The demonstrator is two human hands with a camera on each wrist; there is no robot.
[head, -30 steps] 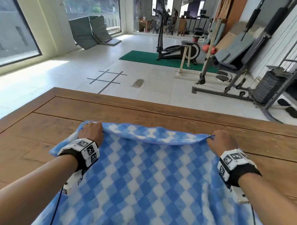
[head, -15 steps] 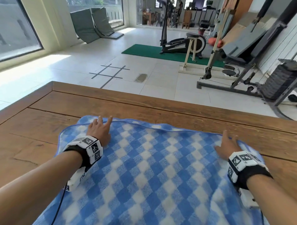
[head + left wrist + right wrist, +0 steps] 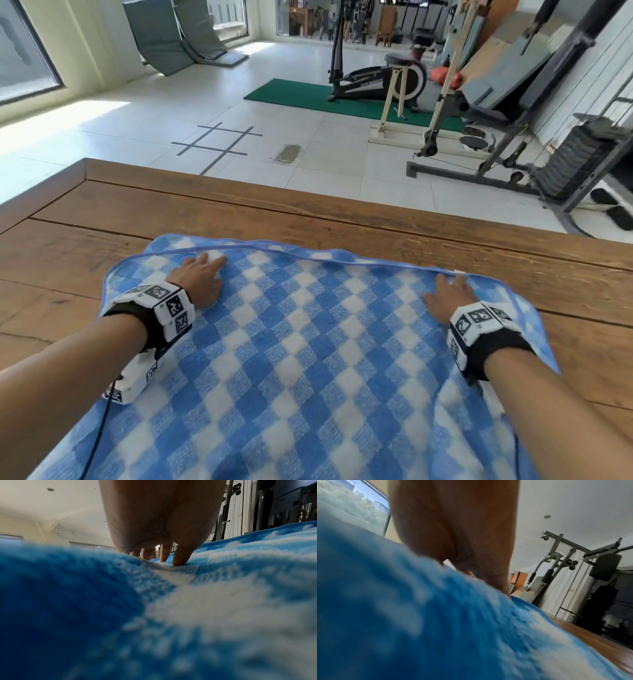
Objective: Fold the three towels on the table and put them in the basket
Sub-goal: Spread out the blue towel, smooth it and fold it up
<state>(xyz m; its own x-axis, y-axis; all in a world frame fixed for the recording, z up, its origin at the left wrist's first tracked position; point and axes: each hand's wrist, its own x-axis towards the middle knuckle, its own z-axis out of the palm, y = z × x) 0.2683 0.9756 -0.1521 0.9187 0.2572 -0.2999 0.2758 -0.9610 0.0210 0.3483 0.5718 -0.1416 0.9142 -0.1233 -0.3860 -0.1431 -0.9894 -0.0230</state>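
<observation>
While flat on towel [image 3: 308, 342] | left hand [image 3: 200, 282] spread | right hand [image 3: 447, 298] spread | writing: none

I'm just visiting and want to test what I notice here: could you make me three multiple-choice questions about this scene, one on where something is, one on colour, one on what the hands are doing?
1. Where does the towel lie?
A. On the floor
B. On the wooden table
C. In a basket

2. What colours is the towel?
A. Blue and white
B. Red and yellow
C. Plain green

3. How are the hands?
A. Fists in the air
B. Flat on the towel
C. Lifting the towel

Answers:
1 B: the towel is spread on the wooden table.
2 A: it has blue and white checks.
3 B: the left hand and right hand lie on it with fingers out.
</observation>
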